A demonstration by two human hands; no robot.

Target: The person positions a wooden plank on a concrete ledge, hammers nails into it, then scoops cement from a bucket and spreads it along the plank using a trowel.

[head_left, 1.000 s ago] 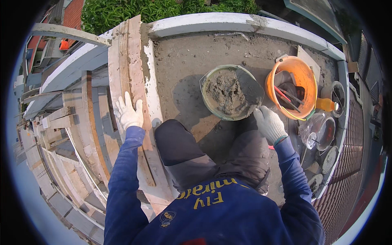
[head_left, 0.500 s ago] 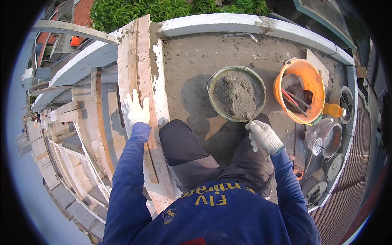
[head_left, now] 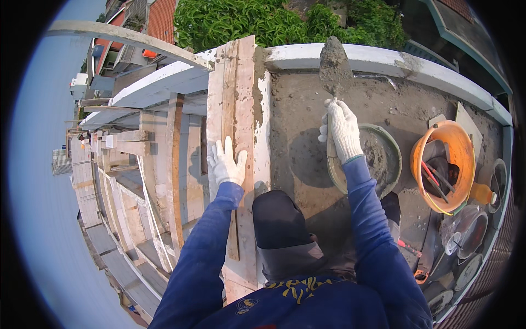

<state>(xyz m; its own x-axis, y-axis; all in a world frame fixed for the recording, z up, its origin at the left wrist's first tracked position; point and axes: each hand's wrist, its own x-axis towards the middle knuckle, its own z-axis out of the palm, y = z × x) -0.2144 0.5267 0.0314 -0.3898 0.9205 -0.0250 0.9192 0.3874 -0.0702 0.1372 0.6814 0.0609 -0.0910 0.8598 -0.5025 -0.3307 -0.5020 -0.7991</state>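
From the head view I look straight down over my own blue sleeves at a rough grey mortar-covered rooftop slab (head_left: 307, 126) beside a drop to the street.

My right hand (head_left: 342, 130), in a white knitted glove, is wrapped tight around the handle of a grey steel pointed trowel (head_left: 334, 68). The blade carries a heap of wet grey mortar and points away from me, its long axis running from my fist up toward the white plastered parapet edge (head_left: 372, 57). So the load sits directly ahead of the grip, not beside it, and it hangs just short of that parapet, above the slab.

My left hand (head_left: 226, 163), also in a white glove, lies flat with fingers spread on the pale upright wooden formwork boards (head_left: 233, 109) along the slab's left edge. It grips nothing; it only presses on the wood. The trowel is well to its right, so the right hand alone has the tool.

Just below and right of my right wrist stands the round green mixing pan of grey mortar (head_left: 389, 151), partly covered by my forearm. Further right is an orange plastic bucket (head_left: 455, 142) with tools inside, and some shallow dark bowls (head_left: 471, 230) near the rim.
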